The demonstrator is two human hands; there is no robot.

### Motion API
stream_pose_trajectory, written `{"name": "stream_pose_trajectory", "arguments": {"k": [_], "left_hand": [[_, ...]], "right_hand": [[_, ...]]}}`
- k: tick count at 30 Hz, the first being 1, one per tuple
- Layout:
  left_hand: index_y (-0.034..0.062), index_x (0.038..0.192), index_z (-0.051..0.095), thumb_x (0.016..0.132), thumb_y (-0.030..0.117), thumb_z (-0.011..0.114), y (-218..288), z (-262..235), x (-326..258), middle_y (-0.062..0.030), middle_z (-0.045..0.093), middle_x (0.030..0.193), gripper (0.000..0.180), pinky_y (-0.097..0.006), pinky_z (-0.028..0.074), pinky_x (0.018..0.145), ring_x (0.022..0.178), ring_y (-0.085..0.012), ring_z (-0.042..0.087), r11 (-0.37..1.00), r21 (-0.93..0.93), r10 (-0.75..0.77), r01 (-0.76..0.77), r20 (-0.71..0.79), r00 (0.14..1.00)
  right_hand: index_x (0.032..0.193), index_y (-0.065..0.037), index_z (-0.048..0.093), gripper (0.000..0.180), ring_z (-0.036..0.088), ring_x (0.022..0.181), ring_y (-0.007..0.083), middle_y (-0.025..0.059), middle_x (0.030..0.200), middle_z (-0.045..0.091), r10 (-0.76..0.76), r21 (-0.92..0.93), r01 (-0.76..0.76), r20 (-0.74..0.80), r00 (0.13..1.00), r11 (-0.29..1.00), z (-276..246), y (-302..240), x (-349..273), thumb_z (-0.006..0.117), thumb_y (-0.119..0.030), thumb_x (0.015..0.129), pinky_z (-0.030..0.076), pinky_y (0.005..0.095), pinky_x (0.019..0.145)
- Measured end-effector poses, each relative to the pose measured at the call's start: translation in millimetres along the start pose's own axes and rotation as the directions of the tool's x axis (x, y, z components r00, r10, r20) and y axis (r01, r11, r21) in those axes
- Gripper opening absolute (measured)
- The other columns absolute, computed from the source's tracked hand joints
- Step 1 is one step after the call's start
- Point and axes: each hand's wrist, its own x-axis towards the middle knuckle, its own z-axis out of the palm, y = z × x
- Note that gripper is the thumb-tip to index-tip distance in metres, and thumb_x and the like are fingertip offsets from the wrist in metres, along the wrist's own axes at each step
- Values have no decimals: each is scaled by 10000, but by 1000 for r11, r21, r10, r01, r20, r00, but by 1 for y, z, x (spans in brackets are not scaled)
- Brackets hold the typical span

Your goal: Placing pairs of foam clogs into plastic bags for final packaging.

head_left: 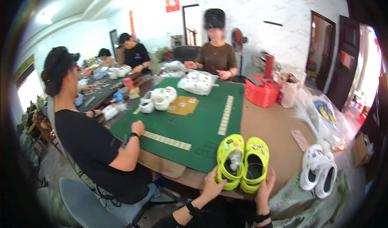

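Note:
A pair of lime-yellow clogs (230,157) stands side by side at the near edge of the table, toes pointing away from me. Small colourful charms dot their uppers, and a crumpled clear plastic bit sits in the left one. My left hand (211,186) grips the outer heel side of the left clog. On the other side, my right hand (264,186) holds the outer heel side of the right clog (255,157). Both hands are closed on the shoes, with some fingers hidden behind them.
White clogs (318,169) rest on a greenish sack at right, near a pink phone-like slab (300,140). The green mat (194,127) bears tile rows, more white clogs (162,98) and a bagged pair (197,83). A red basket (260,93) stands beyond. Co-workers sit left and opposite.

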Motion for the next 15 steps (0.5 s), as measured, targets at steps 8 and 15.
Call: {"name": "stream_pose_trajectory", "arguments": {"k": [8,15], "left_hand": [[-67,1326,357,783,200,673,26,-2,-2,-294,507,1204,682,-475,373,968,1121,-448,471,984,179,-4,-3,42,999],[11,1145,547,799,112,606,62,-16,23,-171,551,1144,365,-419,359,964,1106,-364,481,948,145,294,-282,-70,953]], "right_hand": [[1303,40,422,426,457,1222,206,132,1300,495,-33,-130,36,26,999,991,-3,11,19,364,16,881,328,311,1046],[1306,27,425,391,461,1205,201,128,1287,501,22,-83,-23,-7,1000,996,-5,-2,10,385,-10,919,331,311,1038]]}}
